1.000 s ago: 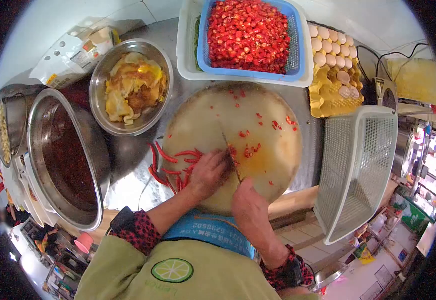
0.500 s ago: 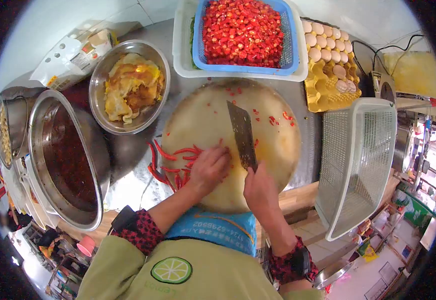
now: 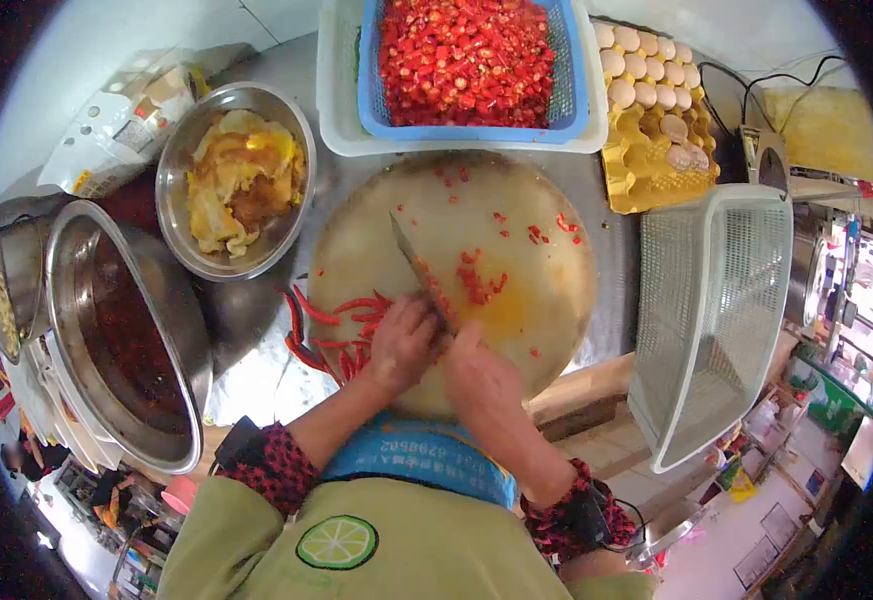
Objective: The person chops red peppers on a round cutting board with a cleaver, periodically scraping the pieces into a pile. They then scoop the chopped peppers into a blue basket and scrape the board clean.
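A round cutting board carries whole red chillies at its left and scattered chopped pieces near its middle. My left hand is curled on the board beside the whole chillies, its fingers pressed together against the blade; what lies under them is hidden. My right hand is closed round the handle of a cleaver, whose blade stands nearly on edge at my left fingertips, with cut chilli along its right side.
Chopped chillies fill a blue basket behind the board. A metal bowl of fried egg and a large basin stand left. Right are an egg tray and an upright white plastic basket.
The cleaver has moved left to my left fingertips and turned from flat towards its edge. More cut pieces now lie right of the blade. The whole view has shifted slightly.
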`<action>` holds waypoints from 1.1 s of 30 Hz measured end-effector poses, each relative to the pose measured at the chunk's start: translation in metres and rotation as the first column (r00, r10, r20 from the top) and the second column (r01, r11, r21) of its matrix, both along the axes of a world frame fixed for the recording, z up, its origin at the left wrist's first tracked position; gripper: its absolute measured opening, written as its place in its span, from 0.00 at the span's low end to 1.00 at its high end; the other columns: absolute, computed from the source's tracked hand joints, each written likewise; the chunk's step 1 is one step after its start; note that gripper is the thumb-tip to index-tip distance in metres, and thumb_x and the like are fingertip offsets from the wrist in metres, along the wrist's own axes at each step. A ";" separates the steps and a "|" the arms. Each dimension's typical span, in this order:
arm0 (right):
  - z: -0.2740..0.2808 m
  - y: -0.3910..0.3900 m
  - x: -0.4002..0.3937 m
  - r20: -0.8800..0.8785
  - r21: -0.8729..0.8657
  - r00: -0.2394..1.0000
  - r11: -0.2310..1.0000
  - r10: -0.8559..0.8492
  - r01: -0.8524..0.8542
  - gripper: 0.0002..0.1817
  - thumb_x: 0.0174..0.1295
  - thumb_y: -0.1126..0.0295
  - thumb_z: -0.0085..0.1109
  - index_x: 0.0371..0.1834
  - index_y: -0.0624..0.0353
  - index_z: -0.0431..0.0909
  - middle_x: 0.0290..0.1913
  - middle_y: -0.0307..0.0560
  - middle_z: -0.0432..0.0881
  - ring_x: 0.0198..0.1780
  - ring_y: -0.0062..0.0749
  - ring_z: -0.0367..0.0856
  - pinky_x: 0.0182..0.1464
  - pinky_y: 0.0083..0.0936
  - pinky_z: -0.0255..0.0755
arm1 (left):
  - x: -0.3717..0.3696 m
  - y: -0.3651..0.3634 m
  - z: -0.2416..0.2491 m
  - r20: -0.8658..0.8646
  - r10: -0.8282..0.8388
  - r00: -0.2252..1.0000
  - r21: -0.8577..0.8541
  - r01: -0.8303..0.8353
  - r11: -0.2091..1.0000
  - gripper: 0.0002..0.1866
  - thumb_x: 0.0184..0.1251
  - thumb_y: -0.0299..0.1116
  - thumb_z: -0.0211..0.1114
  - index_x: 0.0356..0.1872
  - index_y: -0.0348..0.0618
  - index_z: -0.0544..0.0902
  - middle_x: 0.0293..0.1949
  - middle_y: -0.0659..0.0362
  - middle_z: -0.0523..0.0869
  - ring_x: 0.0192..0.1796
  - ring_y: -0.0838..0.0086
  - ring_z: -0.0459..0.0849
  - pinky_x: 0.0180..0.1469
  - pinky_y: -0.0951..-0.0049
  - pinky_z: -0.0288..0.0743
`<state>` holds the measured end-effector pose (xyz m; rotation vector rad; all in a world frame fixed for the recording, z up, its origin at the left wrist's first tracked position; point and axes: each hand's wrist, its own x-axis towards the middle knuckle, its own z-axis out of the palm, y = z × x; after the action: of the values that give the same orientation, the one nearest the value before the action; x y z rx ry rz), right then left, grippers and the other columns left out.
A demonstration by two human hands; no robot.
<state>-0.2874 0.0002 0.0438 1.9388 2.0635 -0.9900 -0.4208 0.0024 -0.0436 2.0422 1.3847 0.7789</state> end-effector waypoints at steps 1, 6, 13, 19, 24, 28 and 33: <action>-0.001 0.003 -0.004 -0.035 0.032 0.999 0.999 -0.033 0.034 0.07 0.65 0.71 0.48 0.38 0.64 0.64 0.22 0.60 0.78 0.25 0.58 0.79 0.26 0.46 0.73 | -0.001 0.000 -0.003 -0.005 0.002 1.000 0.052 -0.002 0.999 0.16 0.41 0.25 0.68 0.37 0.35 0.81 0.42 0.50 0.81 0.48 0.56 0.79 0.49 0.61 0.76; 0.000 0.005 0.021 -0.087 -0.015 0.971 0.974 -0.225 0.224 0.09 0.66 0.69 0.48 0.40 0.64 0.65 0.26 0.63 0.78 0.29 0.65 0.78 0.29 0.51 0.72 | 0.001 0.003 0.005 -0.010 -0.001 1.000 0.091 0.002 0.996 0.16 0.43 0.26 0.69 0.38 0.38 0.81 0.42 0.52 0.81 0.48 0.57 0.80 0.48 0.62 0.76; 0.022 -0.017 0.030 -0.069 -0.002 0.980 0.982 -0.188 0.188 0.08 0.67 0.66 0.46 0.37 0.60 0.65 0.25 0.62 0.81 0.26 0.61 0.81 0.28 0.49 0.76 | -0.004 -0.004 0.021 -0.022 0.034 0.999 0.063 -0.032 0.997 0.17 0.45 0.32 0.74 0.37 0.39 0.80 0.47 0.50 0.81 0.52 0.53 0.79 0.52 0.56 0.74; 0.014 -0.030 0.030 -0.010 -0.030 1.000 0.999 0.018 -0.018 0.06 0.59 0.72 0.49 0.36 0.60 0.65 0.26 0.55 0.80 0.24 0.53 0.82 0.26 0.44 0.76 | -0.003 -0.007 0.016 -0.071 0.070 0.995 0.050 -0.067 0.996 0.17 0.41 0.26 0.71 0.37 0.37 0.80 0.44 0.52 0.80 0.50 0.55 0.78 0.50 0.58 0.74; 0.011 -0.023 0.027 0.019 0.010 0.990 0.990 0.140 -0.140 0.07 0.56 0.74 0.50 0.36 0.60 0.64 0.25 0.51 0.78 0.24 0.48 0.83 0.25 0.38 0.78 | -0.006 -0.005 0.005 -0.040 0.023 0.999 0.071 -0.020 0.997 0.18 0.37 0.27 0.72 0.35 0.36 0.81 0.42 0.51 0.80 0.49 0.55 0.78 0.49 0.59 0.74; 0.005 -0.007 0.012 0.027 0.034 0.988 0.987 0.154 -0.155 0.05 0.57 0.75 0.50 0.33 0.63 0.65 0.23 0.56 0.78 0.24 0.50 0.81 0.25 0.40 0.74 | -0.006 -0.009 0.001 -0.029 0.014 0.999 0.020 -0.013 1.000 0.19 0.36 0.29 0.72 0.35 0.37 0.82 0.41 0.52 0.81 0.49 0.56 0.79 0.48 0.61 0.75; -0.004 0.000 0.018 -0.065 0.033 0.998 0.999 -0.009 0.011 0.06 0.62 0.72 0.49 0.37 0.62 0.65 0.23 0.59 0.79 0.26 0.52 0.81 0.26 0.44 0.74 | -0.003 -0.002 0.007 -0.019 0.008 1.000 0.081 -0.007 0.997 0.16 0.39 0.28 0.69 0.34 0.37 0.82 0.42 0.52 0.81 0.49 0.57 0.79 0.49 0.62 0.75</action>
<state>-0.2696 0.0004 0.0400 1.9606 2.1201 -1.0401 -0.4236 0.0005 -0.0362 2.1127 1.3930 0.8333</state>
